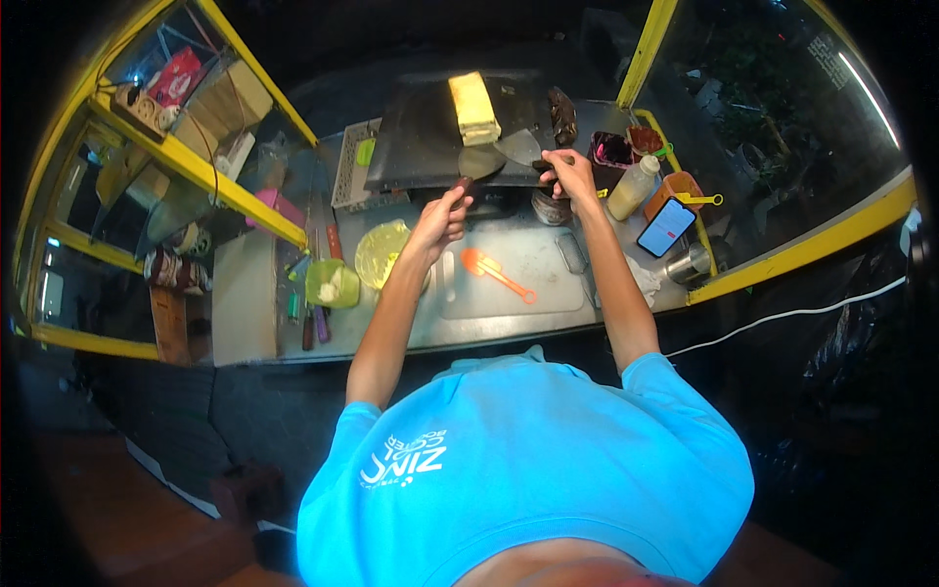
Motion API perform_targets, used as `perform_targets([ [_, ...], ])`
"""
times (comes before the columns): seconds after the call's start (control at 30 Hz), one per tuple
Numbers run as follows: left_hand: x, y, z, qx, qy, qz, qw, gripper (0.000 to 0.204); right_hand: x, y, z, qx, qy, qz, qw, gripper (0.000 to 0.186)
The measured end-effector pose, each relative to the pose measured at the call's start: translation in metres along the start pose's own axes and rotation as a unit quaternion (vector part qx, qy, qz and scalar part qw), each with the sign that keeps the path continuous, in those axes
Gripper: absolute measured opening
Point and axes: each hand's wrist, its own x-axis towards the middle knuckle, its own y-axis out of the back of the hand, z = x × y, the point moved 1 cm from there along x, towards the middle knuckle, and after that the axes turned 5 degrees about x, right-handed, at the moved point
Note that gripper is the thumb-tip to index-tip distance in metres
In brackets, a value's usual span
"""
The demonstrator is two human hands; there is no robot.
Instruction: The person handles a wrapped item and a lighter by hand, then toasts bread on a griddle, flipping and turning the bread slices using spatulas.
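A tall block of yellow bread (473, 103) stands on the flat black griddle (411, 137) in front of me. My left hand (442, 221) is closed around the handle of a scraper (482, 160), its wide blade at the near side of the bread. In my right hand (571, 178) is the dark handle of a second scraper (519, 148), whose shiny blade points left toward the bread's near right corner. Both blades lie over the griddle, close to each other. Whether either one touches the bread, I cannot tell.
An orange spatula (499, 277) lies on a pale board (528, 305). To the left are a yellow tub (380, 256) and a green container (333, 284). On the right are a squeeze bottle (634, 189), a phone (667, 228) and a metal cup (688, 263). Yellow-framed glass panels flank the counter.
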Motion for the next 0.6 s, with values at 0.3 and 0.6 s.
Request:
perform_targets([
  [0.3,-0.019,0.064,0.108,0.355,-0.170,0.144,0.908,0.042,0.045,-0.005,-0.014,-0.046,0.036,0.038,0.998,0.024],
  [0.6,0.086,0.099,0.097,0.525,-0.228,0.190,0.798,0.054,0.099,-0.089,-0.043,-0.106,0.113,-0.013,0.988,0.028],
])
